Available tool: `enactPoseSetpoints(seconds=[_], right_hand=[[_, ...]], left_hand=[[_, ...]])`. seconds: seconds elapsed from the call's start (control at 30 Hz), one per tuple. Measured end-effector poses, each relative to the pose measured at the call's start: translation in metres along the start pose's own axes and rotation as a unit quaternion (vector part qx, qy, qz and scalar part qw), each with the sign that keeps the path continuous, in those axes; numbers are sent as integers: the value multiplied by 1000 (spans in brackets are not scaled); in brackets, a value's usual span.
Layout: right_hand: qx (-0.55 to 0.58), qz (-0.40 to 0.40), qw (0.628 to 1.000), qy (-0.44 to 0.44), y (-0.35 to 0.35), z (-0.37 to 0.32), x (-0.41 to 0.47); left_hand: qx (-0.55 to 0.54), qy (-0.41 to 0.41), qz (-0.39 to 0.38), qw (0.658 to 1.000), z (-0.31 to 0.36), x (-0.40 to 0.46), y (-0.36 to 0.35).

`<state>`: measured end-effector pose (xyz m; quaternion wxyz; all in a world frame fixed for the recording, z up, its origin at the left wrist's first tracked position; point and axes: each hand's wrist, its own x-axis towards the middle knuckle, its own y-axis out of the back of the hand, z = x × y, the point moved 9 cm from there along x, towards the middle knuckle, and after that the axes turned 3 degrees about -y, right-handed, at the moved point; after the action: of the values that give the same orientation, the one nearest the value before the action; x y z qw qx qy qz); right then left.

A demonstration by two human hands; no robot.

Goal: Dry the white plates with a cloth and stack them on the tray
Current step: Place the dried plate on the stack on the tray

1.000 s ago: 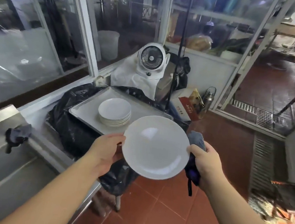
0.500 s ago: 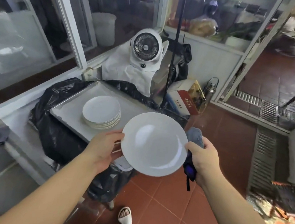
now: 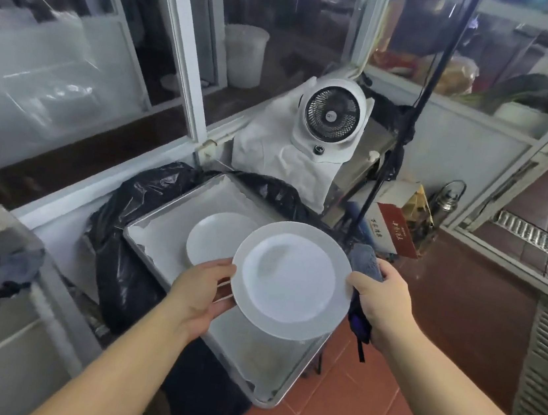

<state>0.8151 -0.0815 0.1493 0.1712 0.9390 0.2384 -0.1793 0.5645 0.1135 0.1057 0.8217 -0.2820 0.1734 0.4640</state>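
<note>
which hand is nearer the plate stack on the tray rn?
Left. The left hand grips the held plate just below the plate stack in the view. The right hand grips the plate's far edge, with a cloth.

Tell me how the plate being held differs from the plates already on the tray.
The held plate is a single plate in the air, gripped at its rim by the left hand and right hand; the stacked plates are several, resting untouched on the tray. The held plate is tilted towards the camera; the stack lies flat. Both are round and white.
</note>
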Motion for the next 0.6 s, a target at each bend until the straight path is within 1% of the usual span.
enactPoseSetpoints(seconds=[0.3,0.47,0.6], right_hand=[[-85,-107,990,44,-103,-43,89],[-162,-168,969,83,-153,-56,140],[-212,-221,948,90,-186,-51,172]], left_hand=[[-67,-10,123,990,11,44,41],[-78,-13,197,977,11,60,47],[-87,-2,263,961,-6,70,48]])
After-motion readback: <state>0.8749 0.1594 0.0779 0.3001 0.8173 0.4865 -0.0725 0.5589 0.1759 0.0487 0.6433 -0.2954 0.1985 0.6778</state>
